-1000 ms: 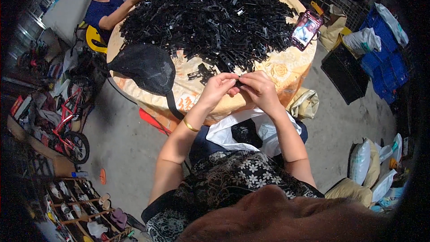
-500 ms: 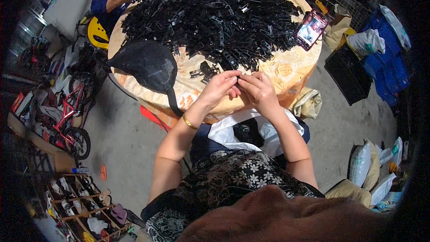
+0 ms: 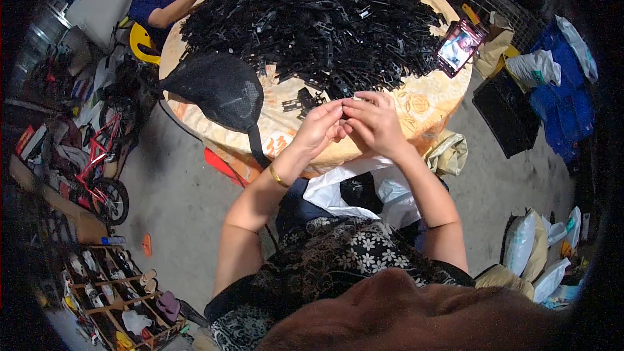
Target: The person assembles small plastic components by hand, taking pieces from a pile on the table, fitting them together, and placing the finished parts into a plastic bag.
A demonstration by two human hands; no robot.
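My left hand and my right hand meet over the near edge of the round table. Their fingertips are pinched together on a small black part, mostly hidden by the fingers. Just beyond them, a few black slotted pieces lie apart from a large heap of similar black parts. Below my hands, an open white bag rests at my lap, with something dark inside it.
A patterned orange-cream cloth covers the table. A black mesh cover lies at its left, a phone at its right. Across the heap sits another person, hands at the pile. Sacks and blue crates stand right; a bicycle left.
My right hand's fingers have shifted and lifted slightly around the pinch. Opposite, the other person's reaching arm has drawn back, and both their hands now show at the pile's edge.
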